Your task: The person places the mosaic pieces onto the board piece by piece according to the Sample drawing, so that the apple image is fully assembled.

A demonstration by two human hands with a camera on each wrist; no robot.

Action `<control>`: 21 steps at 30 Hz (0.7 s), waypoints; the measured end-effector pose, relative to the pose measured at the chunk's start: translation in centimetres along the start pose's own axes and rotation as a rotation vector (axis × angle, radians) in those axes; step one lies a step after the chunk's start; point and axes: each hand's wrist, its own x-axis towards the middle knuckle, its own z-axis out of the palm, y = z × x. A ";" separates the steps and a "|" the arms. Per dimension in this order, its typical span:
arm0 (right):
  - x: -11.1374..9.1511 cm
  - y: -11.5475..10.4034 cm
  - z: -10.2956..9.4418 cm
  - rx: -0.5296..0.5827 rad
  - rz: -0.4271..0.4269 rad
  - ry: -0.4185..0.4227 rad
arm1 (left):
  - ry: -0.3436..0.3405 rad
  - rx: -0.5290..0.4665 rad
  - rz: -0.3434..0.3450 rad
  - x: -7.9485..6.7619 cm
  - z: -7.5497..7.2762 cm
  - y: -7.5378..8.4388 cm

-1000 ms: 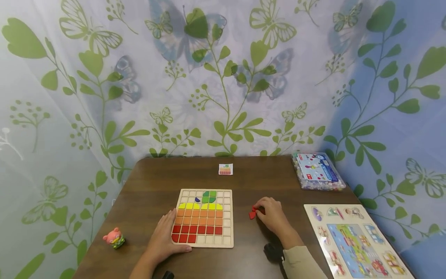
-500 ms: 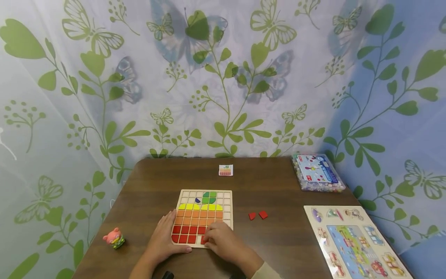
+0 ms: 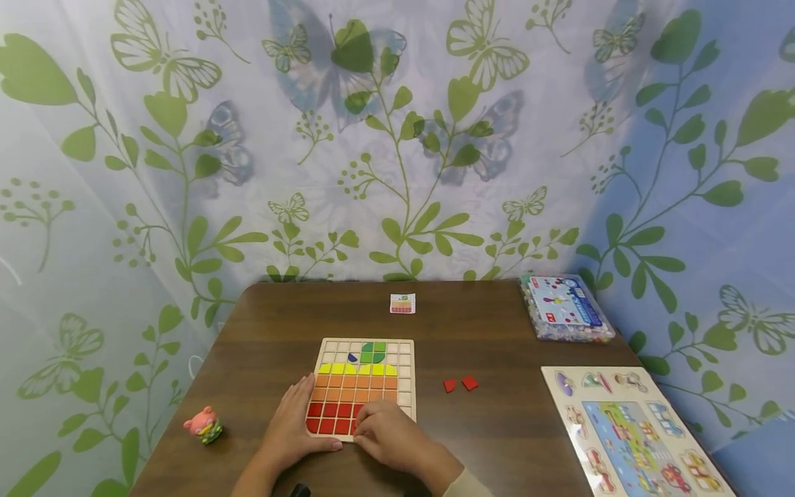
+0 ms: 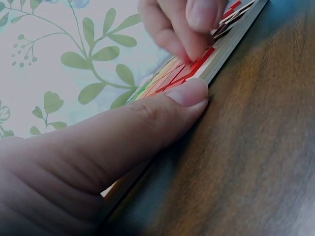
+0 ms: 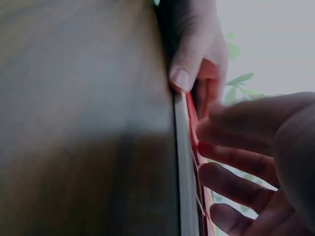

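Observation:
A square wooden grid board (image 3: pixel 404 384) lies on the table, filled with rows of yellow, orange and red tiles, plus green shapes and a dark blue piece near the top. My left hand (image 3: pixel 288 422) steadies its lower left corner, with straight fingers along the left side and the thumb against the front edge. Over the lower rows is my right hand (image 3: pixel 393 433), whose thumb and fingertips pinch a red tile (image 4: pixel 201 61) down at the board's front row. That hand hides most of this tile and the right part of the red rows.
Two loose red pieces (image 3: pixel 469 382) lie right of the board. A small pattern card (image 3: pixel 402 304) is behind it. A pink figurine (image 3: pixel 203 423) stands at left. To the right are a clear box of beads (image 3: pixel 568 308) and a wooden picture puzzle (image 3: pixel 640 435).
My right hand has gone from the loose red pieces leftward to the board's front row with one red tile, then slid slightly further left. The left hand stays at the board's corner.

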 end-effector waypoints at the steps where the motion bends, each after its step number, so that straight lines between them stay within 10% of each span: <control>1: -0.1 0.1 -0.1 0.018 -0.006 0.006 | -0.005 0.003 -0.004 0.0 0.0 0.0; 9: -3.5 5.7 -2.9 0.025 0.251 0.291 | -0.060 -0.001 -0.042 0.1 -0.2 0.0; 14: -7.7 10.3 -6.9 -0.021 0.532 0.152 | -0.062 0.005 -0.052 0.1 -0.1 -0.2; 21: -10.8 13.0 -9.0 0.009 0.390 0.122 | -0.064 0.008 -0.062 0.1 0.0 -0.3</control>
